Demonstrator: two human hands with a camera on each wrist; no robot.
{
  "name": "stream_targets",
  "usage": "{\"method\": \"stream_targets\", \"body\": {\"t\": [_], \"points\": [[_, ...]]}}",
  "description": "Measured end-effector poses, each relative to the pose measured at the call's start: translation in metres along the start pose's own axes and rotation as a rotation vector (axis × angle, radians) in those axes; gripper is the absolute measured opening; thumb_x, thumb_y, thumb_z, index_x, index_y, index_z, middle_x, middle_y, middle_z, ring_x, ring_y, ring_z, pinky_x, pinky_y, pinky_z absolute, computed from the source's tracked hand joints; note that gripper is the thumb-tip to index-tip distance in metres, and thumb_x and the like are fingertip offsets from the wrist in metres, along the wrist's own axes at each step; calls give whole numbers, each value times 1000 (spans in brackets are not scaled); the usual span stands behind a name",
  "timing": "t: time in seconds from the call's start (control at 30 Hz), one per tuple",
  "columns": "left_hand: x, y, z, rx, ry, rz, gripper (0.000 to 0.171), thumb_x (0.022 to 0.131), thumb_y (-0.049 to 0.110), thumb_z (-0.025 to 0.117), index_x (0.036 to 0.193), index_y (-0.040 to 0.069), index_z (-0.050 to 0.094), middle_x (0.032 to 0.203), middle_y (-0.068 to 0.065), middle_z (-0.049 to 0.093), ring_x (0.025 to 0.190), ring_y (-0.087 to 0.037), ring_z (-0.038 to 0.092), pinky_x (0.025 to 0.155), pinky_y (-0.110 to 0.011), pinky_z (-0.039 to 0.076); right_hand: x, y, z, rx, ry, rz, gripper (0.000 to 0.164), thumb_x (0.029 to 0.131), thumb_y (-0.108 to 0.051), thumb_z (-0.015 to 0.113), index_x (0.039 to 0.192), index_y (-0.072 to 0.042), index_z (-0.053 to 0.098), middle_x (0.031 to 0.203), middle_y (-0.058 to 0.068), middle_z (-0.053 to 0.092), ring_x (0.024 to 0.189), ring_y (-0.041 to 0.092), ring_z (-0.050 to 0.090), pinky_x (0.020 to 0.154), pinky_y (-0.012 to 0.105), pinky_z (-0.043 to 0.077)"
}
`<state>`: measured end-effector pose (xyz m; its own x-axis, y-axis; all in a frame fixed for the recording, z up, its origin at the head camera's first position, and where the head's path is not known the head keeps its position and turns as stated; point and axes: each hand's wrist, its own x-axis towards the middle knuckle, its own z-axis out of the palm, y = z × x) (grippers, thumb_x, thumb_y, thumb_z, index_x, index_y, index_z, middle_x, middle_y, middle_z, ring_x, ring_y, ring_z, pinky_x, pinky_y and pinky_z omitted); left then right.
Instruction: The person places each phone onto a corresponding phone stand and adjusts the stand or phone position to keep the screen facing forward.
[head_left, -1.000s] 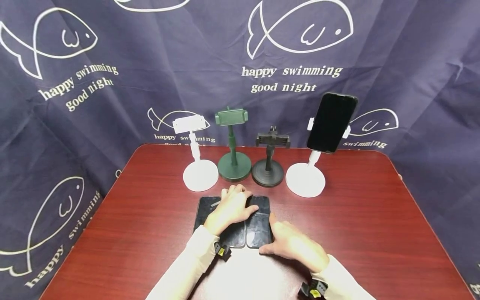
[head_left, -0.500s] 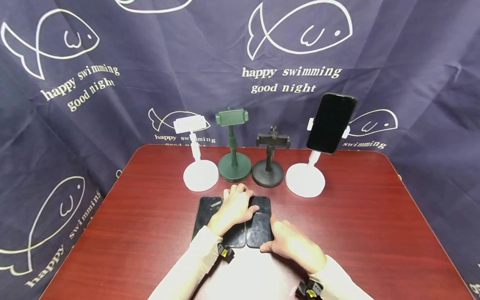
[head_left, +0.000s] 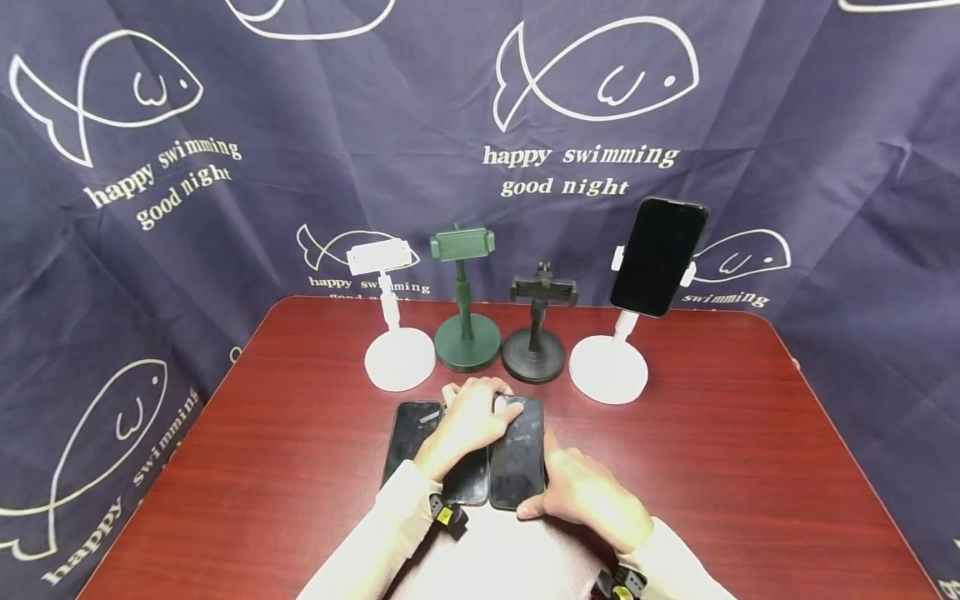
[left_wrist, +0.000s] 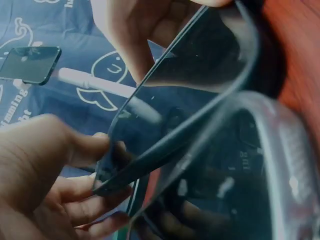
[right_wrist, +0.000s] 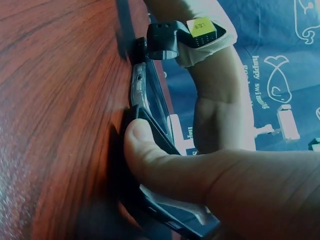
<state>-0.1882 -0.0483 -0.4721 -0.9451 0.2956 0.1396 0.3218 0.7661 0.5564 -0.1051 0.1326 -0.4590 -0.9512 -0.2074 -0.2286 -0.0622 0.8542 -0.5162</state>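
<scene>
Three black smartphones lie side by side in front of me in the head view. My left hand (head_left: 468, 421) pinches the far left corner of the rightmost smartphone (head_left: 517, 462), thumb over the screen and fingers along its far end. At its right side and near end, my right hand (head_left: 588, 492) grips it, thumb at the near edge. In the left wrist view this smartphone (left_wrist: 200, 75) stands tilted away from the middle smartphone (left_wrist: 220, 195), which has a clear, shiny rim. The left smartphone (head_left: 414, 429) lies partly under my left forearm.
Behind the phones stand a white phone stand (head_left: 400, 358), a green stand (head_left: 467, 342), a black stand (head_left: 534, 354) and another white stand (head_left: 609, 371) holding a black smartphone (head_left: 658, 257). A blue fish-print curtain (head_left: 375, 167) hangs behind the red-brown table (head_left: 750, 467).
The rightmost smartphone has come up slightly from beside the middle one, held in both hands. The head view has tilted a little, so the whole scene sits lower.
</scene>
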Motion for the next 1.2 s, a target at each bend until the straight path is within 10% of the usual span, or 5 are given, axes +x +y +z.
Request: {"method": "stream_targets", "body": {"t": [0.33, 0.6, 0.9, 1.1, 1.2], "points": [[4, -1, -14, -241, 36, 84, 12, 93, 26, 76, 101, 19, 82, 93, 8, 79, 86, -6, 73, 82, -32, 58, -3, 2, -2, 50, -18, -57, 97, 51, -40, 102, 130, -11, 54, 94, 5, 72, 87, 21, 68, 79, 43, 53], [5, 3, -24, -329, 26, 97, 11, 94, 19, 74, 100, 14, 82, 95, 3, 80, 84, -9, 75, 74, -26, 58, 1, 4, 0, 85, 7, -105, 97, 56, -33, 101, 136, -11, 51, 97, 4, 74, 89, 19, 69, 82, 41, 54], [5, -1, -31, -394, 53, 113, 15, 95, 15, 73, 106, 7, 80, 97, 0, 80, 88, -11, 76, 78, -28, 60, 5, 3, -4, 128, 34, -196, 42, 79, -23, 88, 113, -12, 66, 95, -2, 73, 91, 16, 69, 83, 40, 54], [5, -3, -43, -398, 123, 119, 11, 95, 16, 73, 103, 14, 81, 96, 4, 79, 81, -6, 70, 73, -26, 56, 6, -2, -4, 401, 11, -214, 35, 92, -14, 74, 123, -4, 60, 89, 6, 73, 49, 18, 63, 52, 31, 53], [5, -2, -51, -417, 152, 127, 10, 95, 17, 73, 102, 15, 80, 97, 5, 79, 81, -5, 69, 72, -25, 56, 7, -5, -6, 508, 33, -240, 32, 95, -8, 70, 124, 0, 60, 99, 13, 76, 58, 16, 69, 57, 26, 55]]}}
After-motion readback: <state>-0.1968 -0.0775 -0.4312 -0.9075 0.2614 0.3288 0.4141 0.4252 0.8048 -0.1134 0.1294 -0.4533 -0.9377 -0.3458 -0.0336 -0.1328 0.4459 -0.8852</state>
